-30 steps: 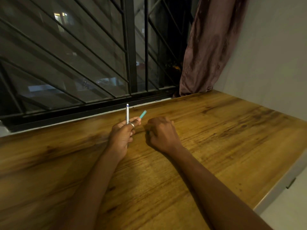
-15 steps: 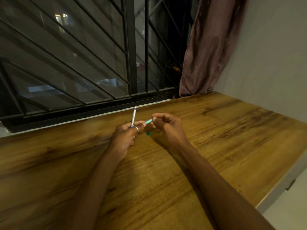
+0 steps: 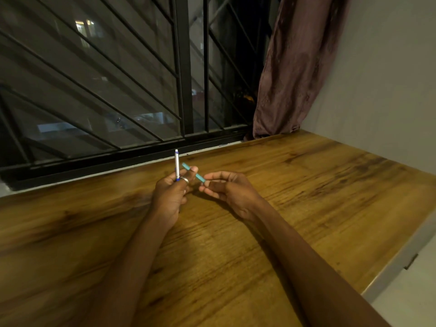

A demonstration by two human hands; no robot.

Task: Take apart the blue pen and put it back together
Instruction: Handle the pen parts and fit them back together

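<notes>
Mid-reassembly above the worktop: my left hand grips the pen's refill pointing to twelve o'clock, my right hand pinches the teal barrel; next, aligning them.

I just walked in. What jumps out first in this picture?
Two bare hands meet over the middle of a wooden tabletop. The left hand holds a slim white-and-blue pen piece upright, while a teal tube-shaped pen part slants between it and the right hand. Behind, a dark barred window fills the view, a mauve curtain bunched at its right.
</notes>
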